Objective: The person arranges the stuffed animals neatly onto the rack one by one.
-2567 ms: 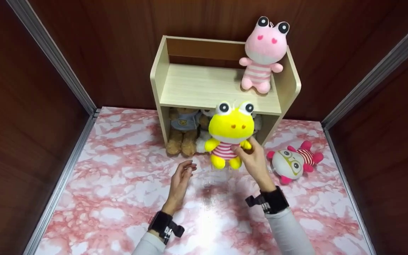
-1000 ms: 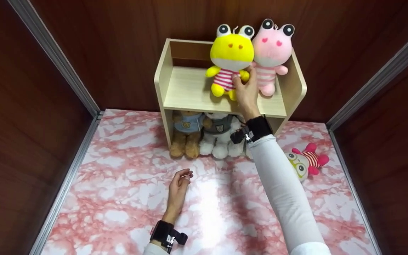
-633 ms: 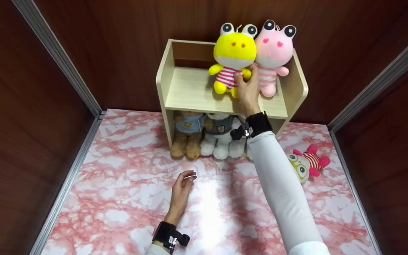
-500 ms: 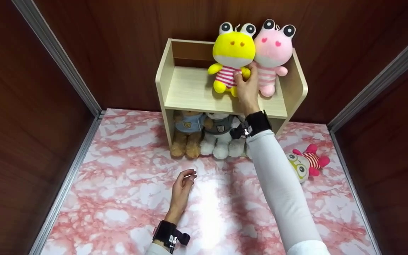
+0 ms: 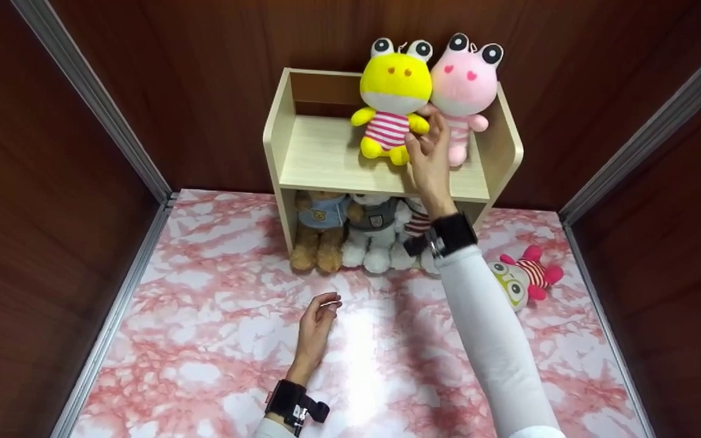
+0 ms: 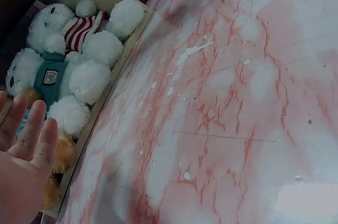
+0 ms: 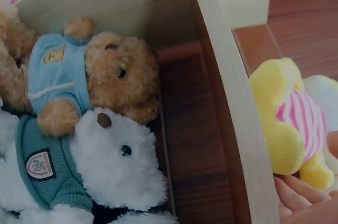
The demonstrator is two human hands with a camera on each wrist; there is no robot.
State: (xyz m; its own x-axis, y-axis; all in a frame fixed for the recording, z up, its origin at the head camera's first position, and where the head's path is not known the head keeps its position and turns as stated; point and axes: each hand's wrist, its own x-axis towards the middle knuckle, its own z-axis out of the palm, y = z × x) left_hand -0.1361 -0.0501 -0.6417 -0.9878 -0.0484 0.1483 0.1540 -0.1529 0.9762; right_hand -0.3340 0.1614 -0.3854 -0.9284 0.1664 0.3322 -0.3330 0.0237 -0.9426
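Observation:
A yellow frog plush (image 5: 395, 79) in a pink-and-white striped shirt sits upright on the top of a pale wooden shelf unit (image 5: 320, 149). Right beside it leans a pink frog plush (image 5: 465, 82) with a striped belly. My right hand (image 5: 432, 164) is at the yellow plush's side, thumb and fingers spread apart around nothing, its arm uncovered. In the right wrist view, fingertips (image 7: 301, 192) are low by the yellow plush's body. My left hand (image 5: 315, 328) hangs over the marbled surface in front of the unit, fingers relaxed and holding nothing.
Under the shelf board sit a brown teddy bear (image 5: 320, 234) in a blue top and white plush toys (image 5: 376, 243). A plush with yellow glasses (image 5: 515, 286) lies at the right, partly behind my right forearm. Dark wooden walls (image 5: 70, 201) enclose the area.
My right hand carried the yellow frog plush from in front of the unit up onto its top, beside the pink one. It has since loosened its grip and drawn back slightly.

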